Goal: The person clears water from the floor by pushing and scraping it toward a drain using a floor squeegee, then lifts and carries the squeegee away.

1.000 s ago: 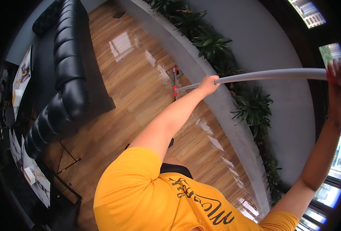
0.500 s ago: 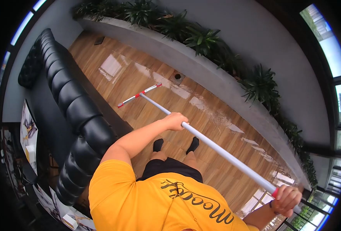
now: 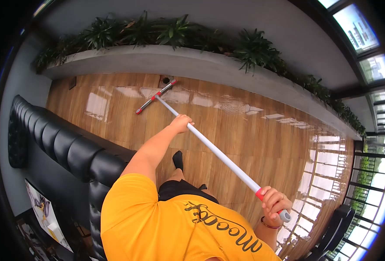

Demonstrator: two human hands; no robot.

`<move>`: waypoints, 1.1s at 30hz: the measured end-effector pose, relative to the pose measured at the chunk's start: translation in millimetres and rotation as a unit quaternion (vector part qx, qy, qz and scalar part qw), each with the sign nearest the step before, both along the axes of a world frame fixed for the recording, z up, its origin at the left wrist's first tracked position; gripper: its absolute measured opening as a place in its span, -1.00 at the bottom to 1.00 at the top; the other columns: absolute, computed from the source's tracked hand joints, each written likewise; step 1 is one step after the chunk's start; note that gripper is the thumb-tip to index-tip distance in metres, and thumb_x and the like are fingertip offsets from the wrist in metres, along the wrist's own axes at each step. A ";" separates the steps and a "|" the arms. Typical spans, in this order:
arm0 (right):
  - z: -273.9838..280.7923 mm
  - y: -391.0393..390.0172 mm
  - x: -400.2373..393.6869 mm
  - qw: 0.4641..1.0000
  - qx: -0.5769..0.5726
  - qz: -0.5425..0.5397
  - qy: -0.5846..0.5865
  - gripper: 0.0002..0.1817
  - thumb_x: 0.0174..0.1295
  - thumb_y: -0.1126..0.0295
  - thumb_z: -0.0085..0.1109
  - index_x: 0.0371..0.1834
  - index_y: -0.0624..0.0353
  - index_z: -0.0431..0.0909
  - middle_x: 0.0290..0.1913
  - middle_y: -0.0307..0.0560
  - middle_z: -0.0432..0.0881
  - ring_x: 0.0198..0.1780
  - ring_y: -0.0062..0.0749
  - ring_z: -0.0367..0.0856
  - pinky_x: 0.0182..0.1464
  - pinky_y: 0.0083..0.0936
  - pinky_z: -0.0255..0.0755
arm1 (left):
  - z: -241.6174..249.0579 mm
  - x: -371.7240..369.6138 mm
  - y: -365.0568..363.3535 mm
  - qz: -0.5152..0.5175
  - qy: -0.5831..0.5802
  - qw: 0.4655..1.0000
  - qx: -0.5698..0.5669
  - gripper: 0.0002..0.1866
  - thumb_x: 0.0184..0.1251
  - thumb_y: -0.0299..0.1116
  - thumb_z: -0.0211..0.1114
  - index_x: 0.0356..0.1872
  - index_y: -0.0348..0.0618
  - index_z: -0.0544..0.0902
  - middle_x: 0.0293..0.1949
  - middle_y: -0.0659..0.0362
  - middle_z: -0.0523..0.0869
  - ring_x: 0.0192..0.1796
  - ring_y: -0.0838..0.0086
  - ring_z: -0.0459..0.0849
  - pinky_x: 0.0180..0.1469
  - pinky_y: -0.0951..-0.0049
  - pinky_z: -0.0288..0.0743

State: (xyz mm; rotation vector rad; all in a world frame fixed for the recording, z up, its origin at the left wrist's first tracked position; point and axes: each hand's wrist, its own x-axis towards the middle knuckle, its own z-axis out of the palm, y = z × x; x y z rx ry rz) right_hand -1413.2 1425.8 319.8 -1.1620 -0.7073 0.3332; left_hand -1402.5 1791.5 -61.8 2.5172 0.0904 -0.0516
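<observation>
A floor squeegee with a long pale grey pole (image 3: 220, 156) runs diagonally across the head view. Its narrow blade head (image 3: 156, 96), grey with red ends and a red joint, rests on the wood-look floor (image 3: 149, 130). My left hand (image 3: 182, 123) is wrapped round the pole's lower part, nearer the head. Up at the other end, my right hand (image 3: 275, 202) grips the red and grey handle, whose grey cap sticks out past the fingers. The blade's far end lies beside a square floor drain (image 3: 166, 81).
A low concrete planter wall (image 3: 157, 56) with leafy plants (image 3: 175, 30) curves along the far side. On the left stands a black tufted sofa (image 3: 66, 143). Wet, shiny patches (image 3: 231, 105) lie along the planter. Tall windows (image 3: 375, 174) line the right.
The view has turned, and the squeegee head is now close to the drain. Both hands keep their hold on the pole. One foot has gone partly behind my body.
</observation>
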 end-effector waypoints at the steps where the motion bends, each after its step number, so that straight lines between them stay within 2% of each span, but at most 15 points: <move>1: 1.7 -19.1 -7.6 1.000 0.022 -0.011 -0.001 -0.64 0.05 0.27 0.40 -0.70 0.10 0.40 -0.62 -0.23 0.46 -0.53 -0.36 0.46 -0.21 -0.27 0.35 | 12.6 -2.5 -15.7 -0.019 0.026 0.999 0.019 -0.69 0.32 -0.17 0.20 -0.56 -0.10 0.64 -0.43 0.07 0.69 -0.17 0.13 0.64 -0.07 0.14 0.42; 4: 18.4 -90.8 -33.2 0.981 0.118 -0.154 0.006 -0.55 0.20 0.16 0.32 -0.67 0.00 0.25 -0.63 -0.35 0.26 -0.64 -0.60 0.22 -0.41 -0.54 0.24 | 46.6 -6.2 -97.2 -0.079 -0.021 0.997 -0.015 -0.68 0.34 -0.17 0.19 -0.57 -0.09 0.63 -0.48 0.09 0.69 -0.21 0.16 0.65 -0.10 0.16 0.42; 6: 35.2 -149.2 -51.3 0.954 0.166 -0.249 -0.012 -0.59 0.29 0.15 0.23 -0.57 0.00 0.23 -0.60 -0.36 0.19 -0.67 -0.67 0.15 -0.49 -0.62 0.16 | 53.6 -10.8 -163.3 -0.140 -0.089 0.985 -0.054 -0.68 0.34 -0.16 0.20 -0.57 -0.08 0.63 -0.54 0.08 0.67 -0.30 0.14 0.66 -0.21 0.14 0.46; 9: 60.2 -239.9 -92.1 0.935 0.207 -0.289 -0.010 -0.59 0.38 0.17 0.11 -0.58 0.01 0.21 -0.60 -0.37 0.17 -0.67 -0.72 0.06 -0.51 -0.68 0.06 | 62.8 -18.5 -271.9 -0.235 -0.124 0.959 -0.098 -0.68 0.33 -0.11 0.21 -0.54 -0.06 0.65 -0.59 0.07 0.65 -0.42 0.08 0.65 -0.37 0.12 0.50; 13: 81.0 -340.5 -169.7 0.911 0.164 -0.376 -0.052 -0.58 0.46 0.19 -0.03 -0.60 0.02 0.20 -0.63 -0.36 0.14 -0.70 -0.72 0.00 -0.57 -0.70 -0.01 | 66.1 -37.0 -415.0 -0.322 -0.055 0.938 -0.116 -0.65 0.32 -0.04 0.21 -0.51 -0.08 0.66 -0.55 0.04 0.67 -0.36 0.07 0.68 -0.28 0.11 0.55; 15: 93.8 -374.6 -206.0 0.882 0.128 -0.451 -0.045 -0.55 0.50 0.18 -0.13 -0.63 0.00 0.16 -0.66 -0.36 0.11 -0.71 -0.71 -0.02 -0.58 -0.70 -0.03 | 71.3 -43.7 -482.4 -0.371 -0.028 0.920 -0.125 -0.72 0.27 -0.11 0.25 -0.47 -0.08 0.66 -0.48 0.03 0.69 -0.31 0.07 0.69 -0.24 0.10 0.56; 16: 102.9 -364.2 -215.3 0.754 0.141 -0.641 -0.014 -0.50 0.45 0.06 -0.12 -0.70 -0.03 0.21 -0.76 -0.38 0.14 -0.79 -0.57 0.03 -0.67 -0.60 0.10 | 69.1 -44.6 -515.8 -0.382 -0.027 0.915 -0.128 -0.72 0.27 -0.11 0.25 -0.47 -0.08 0.66 -0.48 0.03 0.69 -0.31 0.07 0.69 -0.24 0.10 0.56; 17: 101.5 -383.6 -228.0 0.748 0.137 -0.650 -0.019 -0.50 0.45 0.06 -0.12 -0.70 -0.03 0.21 -0.76 -0.38 0.14 -0.79 -0.57 0.03 -0.67 -0.60 0.10 | 63.3 -44.9 -549.3 -0.421 -0.005 0.898 -0.128 -0.79 0.22 -0.16 0.28 -0.42 -0.06 0.68 -0.43 0.04 0.71 -0.26 0.08 0.69 -0.21 0.12 0.58; 19: 90.7 -436.0 -253.6 0.820 0.096 -0.562 -0.061 -0.56 0.53 0.18 -0.24 -0.60 0.03 0.20 -0.67 -0.35 0.13 -0.72 -0.70 0.01 -0.59 -0.71 0.02 | 47.4 -44.4 -605.8 -0.459 0.016 0.878 -0.137 -0.84 0.18 -0.21 0.30 -0.38 -0.03 0.69 -0.37 0.06 0.73 -0.22 0.10 0.70 -0.19 0.13 0.59; 20: 83.9 -447.2 -250.8 0.821 0.077 -0.560 -0.078 -0.56 0.53 0.19 -0.23 -0.61 0.02 0.19 -0.67 -0.35 0.12 -0.72 -0.71 0.00 -0.60 -0.72 -0.01 | 36.7 -42.0 -628.2 -0.457 0.038 0.879 -0.134 -0.87 0.14 -0.25 0.31 -0.33 0.01 0.71 -0.31 0.08 0.74 -0.17 0.12 0.70 -0.16 0.14 0.59; 22: 66.3 -466.5 -236.5 0.807 0.093 -0.578 -0.082 -0.55 0.53 0.20 -0.21 -0.62 0.02 0.19 -0.67 -0.35 0.11 -0.72 -0.71 0.00 -0.60 -0.71 -0.06 | 32.9 -31.8 -648.6 -0.453 0.098 0.880 -0.105 -0.83 0.11 -0.30 0.32 -0.24 0.13 0.73 -0.22 0.13 0.75 -0.08 0.16 0.69 -0.09 0.16 0.60; 25: 43.0 -488.5 -189.0 0.812 0.127 -0.566 -0.068 -0.55 0.51 0.19 -0.16 -0.63 0.00 0.18 -0.69 -0.36 0.09 -0.72 -0.71 -0.02 -0.60 -0.70 -0.10 | 16.8 -4.9 -638.9 -0.399 0.068 0.907 -0.113 -0.84 0.11 -0.29 0.32 -0.25 0.10 0.73 -0.23 0.13 0.75 -0.07 0.17 0.69 -0.05 0.16 0.58; 27: 17.8 -486.6 -145.6 0.840 0.151 -0.518 -0.055 -0.56 0.50 0.19 -0.15 -0.62 -0.01 0.16 -0.69 -0.37 0.08 -0.72 -0.72 -0.03 -0.61 -0.70 -0.09 | 3.7 24.2 -602.3 -0.349 0.038 0.926 -0.138 -0.86 0.12 -0.30 0.33 -0.28 0.05 0.73 -0.25 0.12 0.74 -0.10 0.16 0.68 -0.04 0.17 0.55; 31: -47.7 -438.3 -44.5 0.856 0.177 -0.484 -0.030 -0.58 0.49 0.22 -0.12 -0.60 -0.02 0.12 -0.69 -0.38 0.08 -0.71 -0.70 -0.01 -0.60 -0.69 -0.03 | -40.9 88.4 -500.9 -0.242 -0.030 0.961 -0.126 -0.92 0.14 -0.36 0.34 -0.35 -0.06 0.70 -0.30 0.09 0.72 -0.10 0.13 0.64 -0.04 0.15 0.48; 33: -80.2 -403.7 2.9 0.872 0.181 -0.454 0.016 -0.60 0.47 0.22 -0.08 -0.59 -0.02 0.13 -0.69 -0.37 0.11 -0.71 -0.67 0.03 -0.58 -0.65 0.00 | -55.8 120.7 -440.9 -0.196 -0.050 0.977 -0.072 -0.80 0.26 -0.23 0.27 -0.44 -0.11 0.68 -0.41 0.07 0.68 -0.18 0.11 0.63 -0.03 0.13 0.43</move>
